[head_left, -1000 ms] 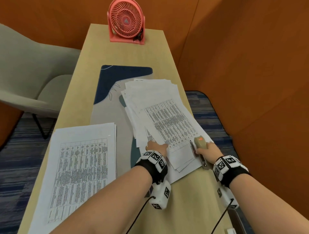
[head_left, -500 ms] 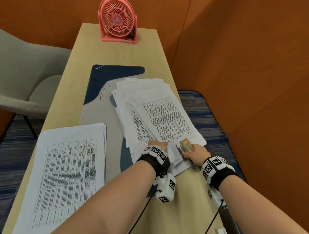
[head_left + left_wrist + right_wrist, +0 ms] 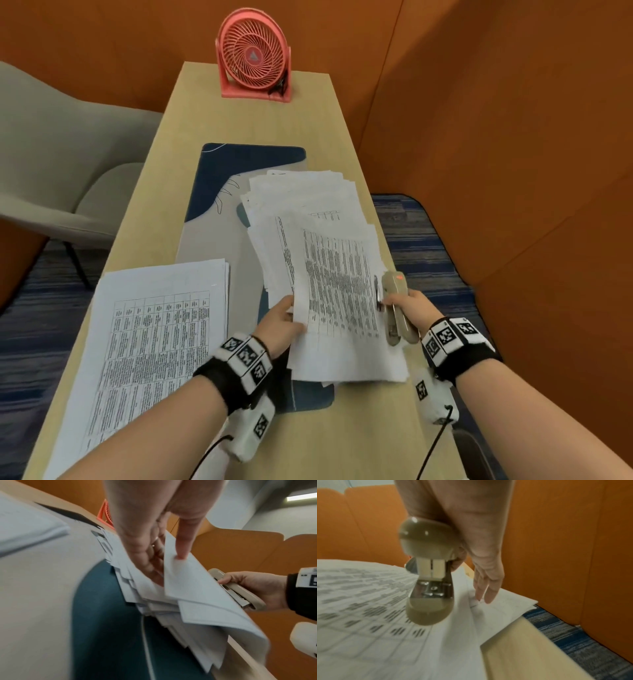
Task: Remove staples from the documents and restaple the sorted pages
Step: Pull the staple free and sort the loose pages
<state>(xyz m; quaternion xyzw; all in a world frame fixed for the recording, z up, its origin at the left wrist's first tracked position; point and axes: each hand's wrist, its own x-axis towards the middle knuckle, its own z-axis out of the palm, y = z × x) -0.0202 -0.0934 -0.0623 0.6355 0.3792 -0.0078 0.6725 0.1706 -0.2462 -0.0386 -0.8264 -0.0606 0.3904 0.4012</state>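
Head view shows a long wooden table (image 3: 329, 428) with a desk mat (image 3: 219, 171) lying on it. The left hand (image 3: 279, 323) pinches the left edge of a printed document (image 3: 337, 298), thumb on top and fingers beneath, and holds that set raised off the loose paper pile (image 3: 301, 198) spread over the mat. Left wrist view confirms the pinch: the thumb tip presses the upper face of the sheet (image 3: 193, 582) while the curled fingers (image 3: 145, 555) support it from below. The right hand (image 3: 416, 306) grips a beige stapler (image 3: 395, 305) at the right edge of the document, with the stapler's front end pointing away from the person. Right wrist view shows the stapler (image 3: 429, 574) held in the palm above the printed page, with two fingers (image 3: 488, 588) extended downward to the pile's lower sheets. A second, squared stack of documents (image 3: 150, 349) lies flat at the near left of the table, well apart from the pile. A pink desk fan (image 3: 254, 56) stands at the far end.
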